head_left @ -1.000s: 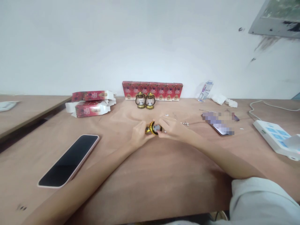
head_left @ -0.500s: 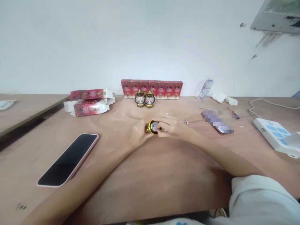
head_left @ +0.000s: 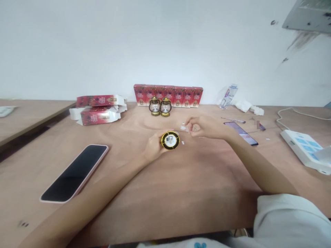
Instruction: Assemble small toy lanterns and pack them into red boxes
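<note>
My left hand (head_left: 153, 147) is wrapped around a small lantern whose round underside (head_left: 170, 140) faces me. This base has a black and gold rim, and a compartment with small parts shows in its pale centre. To the right of it, my right hand (head_left: 200, 126) hovers low over the table with thumb and fingertips pinched together. What lies between those fingertips, if anything, is too small to make out. Small white scraps (head_left: 183, 127) lie just left of the right fingertips. Two similar lanterns, a left one (head_left: 154, 106) and a right one (head_left: 165, 107), stand upright beyond my hands.
Red boxes (head_left: 169, 94) stand in a row by the wall. Opened red boxes (head_left: 95, 116) lie to the left. A black-screened phone (head_left: 74, 174) is near my left forearm. Rightward are another phone (head_left: 241, 133), a screwdriver (head_left: 234, 120), a bottle (head_left: 229, 96) and a power strip (head_left: 305, 150).
My right hand has left the lantern's base and moved right to the white scraps. The base is now uncovered and turned more toward me, still in my left hand.
</note>
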A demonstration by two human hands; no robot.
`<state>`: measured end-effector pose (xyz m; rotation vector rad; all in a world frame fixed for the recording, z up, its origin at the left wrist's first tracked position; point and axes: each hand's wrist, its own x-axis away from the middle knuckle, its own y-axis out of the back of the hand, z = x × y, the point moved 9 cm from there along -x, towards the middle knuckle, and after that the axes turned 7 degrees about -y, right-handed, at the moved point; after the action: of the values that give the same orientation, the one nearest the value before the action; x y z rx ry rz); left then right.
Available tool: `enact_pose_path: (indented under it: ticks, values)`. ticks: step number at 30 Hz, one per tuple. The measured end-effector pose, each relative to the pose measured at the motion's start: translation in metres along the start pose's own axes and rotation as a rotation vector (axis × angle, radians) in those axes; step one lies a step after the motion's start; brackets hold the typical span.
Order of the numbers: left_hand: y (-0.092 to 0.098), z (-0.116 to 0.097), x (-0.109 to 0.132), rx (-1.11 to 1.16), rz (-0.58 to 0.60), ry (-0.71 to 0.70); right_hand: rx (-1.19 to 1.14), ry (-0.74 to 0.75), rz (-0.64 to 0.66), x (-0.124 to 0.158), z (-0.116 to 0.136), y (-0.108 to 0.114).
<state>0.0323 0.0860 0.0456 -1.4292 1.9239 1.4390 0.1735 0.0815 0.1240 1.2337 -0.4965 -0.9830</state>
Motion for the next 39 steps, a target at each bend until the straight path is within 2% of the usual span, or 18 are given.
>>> enact_pose_path:
  ticks: [4, 7, 10, 14, 18, 23, 28, 33, 36, 39]
  values:
    - [0.001, -0.003, -0.001, 0.023, -0.002, -0.006, 0.205, -0.047, 0.269, -0.007, -0.015, -0.053]
    - [0.004, -0.006, -0.002, -0.001, -0.018, -0.040, 0.245, -0.068, 0.384, -0.008, -0.024, -0.082]
    - [0.004, -0.011, -0.003, 0.009, -0.016, -0.076, 0.283, -0.066, 0.425, -0.007, -0.027, -0.090]
    - [0.004, -0.014, -0.003, 0.024, -0.025, -0.087, 0.289, -0.016, 0.429, -0.006, -0.020, -0.085]
    - [0.003, -0.012, -0.002, 0.007, -0.028, -0.101, 0.299, 0.021, 0.365, -0.006, -0.012, -0.076]
    - [0.003, -0.011, -0.002, 0.000, -0.033, -0.117, 0.373, 0.074, 0.218, -0.008, 0.001, -0.063]
    - [0.005, -0.017, -0.002, -0.018, -0.047, -0.173, 0.357, 0.035, 0.019, -0.006, 0.011, -0.038]
    - [0.006, -0.011, 0.001, -0.114, -0.065, -0.128, 0.157, 0.080, -0.265, 0.006, 0.036, -0.007]
    - [0.009, -0.009, 0.002, -0.189, -0.086, -0.107, 0.078, 0.179, -0.300, 0.012, 0.055, -0.009]
    - [0.009, -0.011, 0.002, -0.234, -0.083, -0.129, 0.117, 0.227, -0.325, 0.013, 0.064, -0.017]
